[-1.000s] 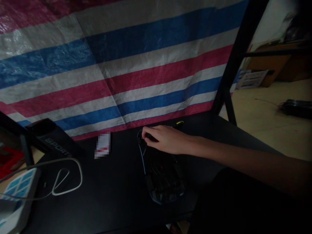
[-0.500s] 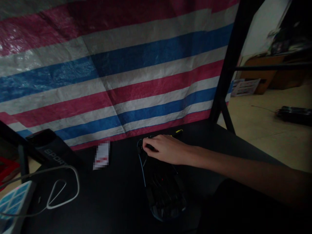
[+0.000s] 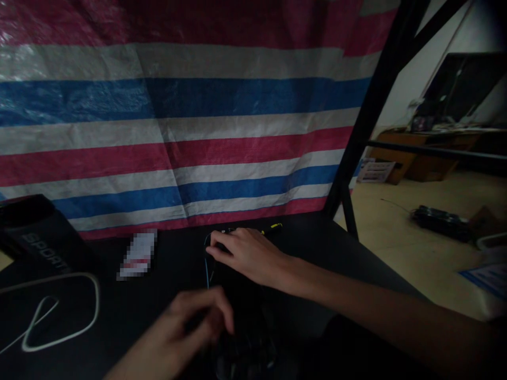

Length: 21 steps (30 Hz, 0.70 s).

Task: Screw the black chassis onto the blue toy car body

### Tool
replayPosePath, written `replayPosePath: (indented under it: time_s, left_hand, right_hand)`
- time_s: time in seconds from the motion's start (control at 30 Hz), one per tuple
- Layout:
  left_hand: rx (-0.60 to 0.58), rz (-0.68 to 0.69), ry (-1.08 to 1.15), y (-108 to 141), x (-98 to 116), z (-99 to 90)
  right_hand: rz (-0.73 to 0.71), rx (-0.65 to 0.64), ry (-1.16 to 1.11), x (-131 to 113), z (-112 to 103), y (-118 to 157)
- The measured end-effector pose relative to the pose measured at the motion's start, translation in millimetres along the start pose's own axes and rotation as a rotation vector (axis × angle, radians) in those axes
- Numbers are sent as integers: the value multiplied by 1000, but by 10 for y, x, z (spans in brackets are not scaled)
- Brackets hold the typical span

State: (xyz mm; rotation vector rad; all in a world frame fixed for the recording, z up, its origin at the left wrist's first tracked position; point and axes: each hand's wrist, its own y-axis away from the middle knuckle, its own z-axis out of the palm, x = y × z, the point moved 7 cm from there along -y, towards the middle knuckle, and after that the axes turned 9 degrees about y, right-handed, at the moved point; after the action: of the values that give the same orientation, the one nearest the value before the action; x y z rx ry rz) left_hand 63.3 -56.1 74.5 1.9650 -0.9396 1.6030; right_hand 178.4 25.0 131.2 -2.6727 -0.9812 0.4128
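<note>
On the dark tabletop lies a long black object with thin blue edging; shadow hides its details and I cannot make out its kind. My right hand rests at the object's far end, thumb and fingers curled closed on it. The fingertips are partly hidden there. Over the near end hovers my left hand, slightly blurred, with bent fingers, a gap between thumb and index finger, and nothing visible in it. A slim yellow-and-black item lies just beyond my right hand.
A pixelated white-and-red item and a black box marked SPORT are at the left, near a looped pale cable. Striped sheeting hangs behind. A black metal post rises at the table's right corner.
My left hand has come into view from below, over the near end of the black object. My right hand stays at its far end. The view has turned right and tilted.
</note>
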Motion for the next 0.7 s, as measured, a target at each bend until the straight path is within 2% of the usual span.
replayPosePath:
  time_s: [0.03,0.07,0.13,0.2,0.27,0.4,0.6,0.7]
  left_hand:
    - [248,-49,-56,-59,-38,-362]
    - [410,-61,-101,-107,-78,-639]
    - [595,-18,-155,-213,-187,-1001]
    - [671,31,-153,-313,-342,-1161]
    - [657,25,-62,-391,-528,-1165]
    - [554,2,213,-428,-801,-1001]
    - [456,-7,404,-431,-1016,-864]
    - [436,-47,460,-428,-1030,-818]
  right_hand:
    - [-16,3,-22,-13,6,-19]
    - [-39,9,-46,-34,8,-36]
    - [-84,34,-73,-84,-6,-62]
    - [-128,55,-77,-143,-27,-79]
    - [-170,41,-57,-202,-22,-91]
    - [-146,-16,85,-223,45,-119]
    - [-149,-96,-10,-287,55,-106]
    - [-178,-90,6,-345,27,-117]
